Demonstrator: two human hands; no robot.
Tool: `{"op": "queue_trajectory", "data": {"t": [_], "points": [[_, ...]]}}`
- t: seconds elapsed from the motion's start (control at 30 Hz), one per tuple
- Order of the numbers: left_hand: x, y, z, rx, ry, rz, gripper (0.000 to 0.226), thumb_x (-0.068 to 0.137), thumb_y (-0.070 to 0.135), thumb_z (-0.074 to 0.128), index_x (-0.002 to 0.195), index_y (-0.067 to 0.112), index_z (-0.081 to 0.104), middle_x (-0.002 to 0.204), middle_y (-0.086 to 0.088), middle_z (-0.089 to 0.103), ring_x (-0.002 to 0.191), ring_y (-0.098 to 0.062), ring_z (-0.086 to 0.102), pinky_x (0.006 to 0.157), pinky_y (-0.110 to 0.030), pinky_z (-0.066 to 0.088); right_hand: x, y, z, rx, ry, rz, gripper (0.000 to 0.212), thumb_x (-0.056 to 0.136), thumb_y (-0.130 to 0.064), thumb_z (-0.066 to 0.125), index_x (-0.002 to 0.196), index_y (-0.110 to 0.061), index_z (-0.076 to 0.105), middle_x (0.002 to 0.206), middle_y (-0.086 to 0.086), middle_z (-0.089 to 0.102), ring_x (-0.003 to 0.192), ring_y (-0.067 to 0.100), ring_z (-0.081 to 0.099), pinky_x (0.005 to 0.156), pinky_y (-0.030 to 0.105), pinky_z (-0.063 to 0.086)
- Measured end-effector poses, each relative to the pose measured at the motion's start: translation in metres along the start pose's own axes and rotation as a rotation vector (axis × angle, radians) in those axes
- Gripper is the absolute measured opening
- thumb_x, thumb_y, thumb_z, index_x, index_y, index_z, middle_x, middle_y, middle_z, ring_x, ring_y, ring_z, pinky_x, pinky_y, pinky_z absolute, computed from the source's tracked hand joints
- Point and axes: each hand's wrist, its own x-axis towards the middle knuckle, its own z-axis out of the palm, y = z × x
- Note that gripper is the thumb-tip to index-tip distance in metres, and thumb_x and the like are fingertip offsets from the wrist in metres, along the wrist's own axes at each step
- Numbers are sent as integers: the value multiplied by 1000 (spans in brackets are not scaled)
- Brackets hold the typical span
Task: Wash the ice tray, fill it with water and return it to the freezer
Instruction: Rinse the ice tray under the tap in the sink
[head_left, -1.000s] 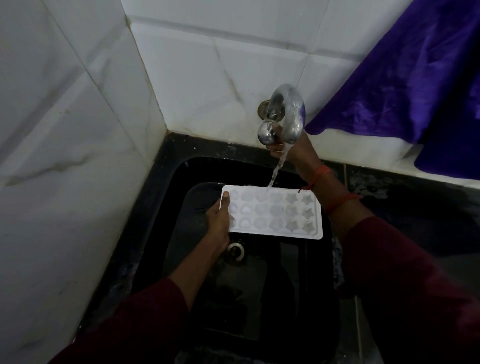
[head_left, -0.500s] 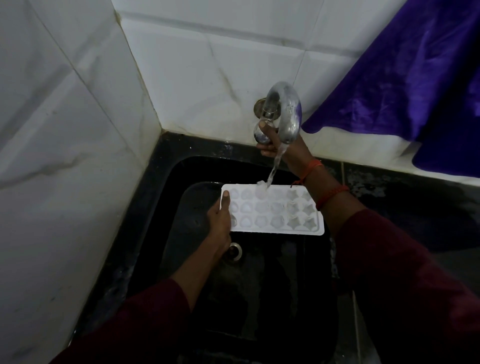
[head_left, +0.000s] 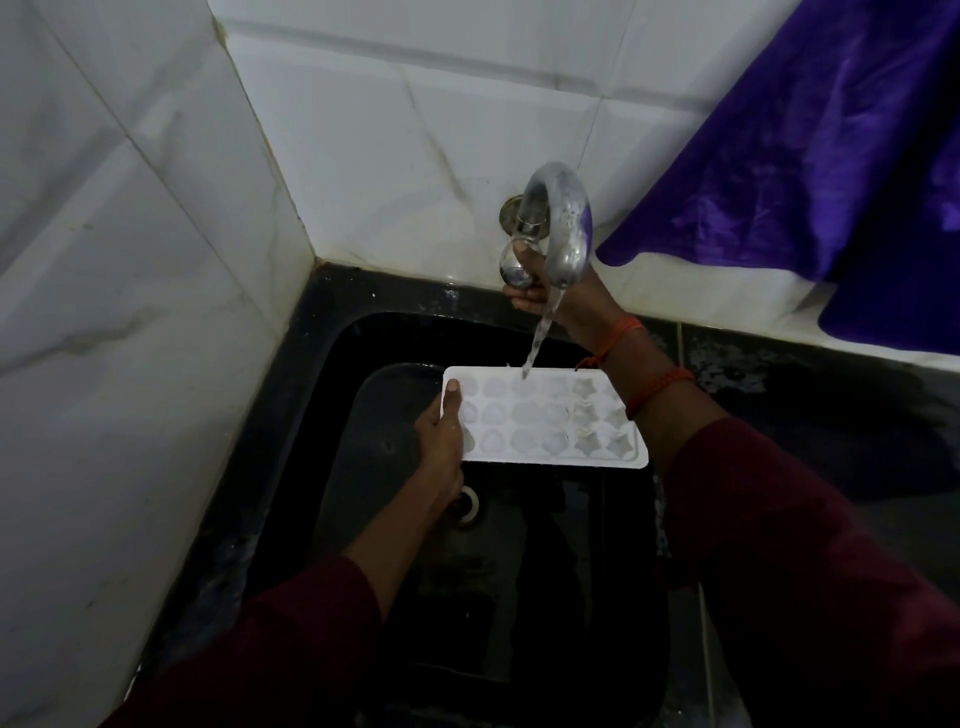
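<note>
Over the black sink (head_left: 332, 296): white ice tray (head_left: 550, 423), moulds up, held by its left end. Left hand (head_left: 441, 434): grip closed on the tray's edge, thumb on top. Right hand (head_left: 574, 306): grip closed round the tap knob (head_left: 513, 269). Tap (head_left: 565, 223): curved metal, running; water (head_left: 541, 335) falls into the tray's far row. Purple cloth (head_left: 831, 156): hanging, far right.

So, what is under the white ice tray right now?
Below the white plastic ice tray lies the black sink basin, with its round metal drain showing past the near edge. The left hand grips the tray's left end, thumb on top; its fingers underneath are hidden.
</note>
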Motion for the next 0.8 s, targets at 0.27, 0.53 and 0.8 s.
{"op": "queue_trajectory", "data": {"t": [0.27, 0.53, 0.8], "points": [[9, 2, -41, -12, 97, 19, 25, 95, 44, 63, 98, 20, 71, 99, -2, 72, 99, -26, 69, 93, -45, 57, -13, -1, 2, 202, -51, -55, 6, 98, -12, 57, 95, -9, 59, 86, 13, 65, 80, 22, 66, 81, 37, 55], [11, 9, -69, -43, 190, 33, 39, 92, 50, 65, 109, 16, 72, 112, -7, 73, 107, -29, 68, 97, -51, 54, -14, 9, 7, 439, -83, 3, 24, 105, -14, 39, 103, -8, 62, 94, 11, 69, 86, 20, 68, 95, 35, 51], [12, 15, -80, -54, 226, 83, 37, 91, 51, 65, 107, 19, 73, 109, -6, 73, 104, -28, 69, 95, -51, 56, -11, 15, 15, 607, -67, 31, 26, 105, -18, 39, 105, -7, 64, 91, 7, 73, 84, 16, 70, 79, 24, 57]]}}
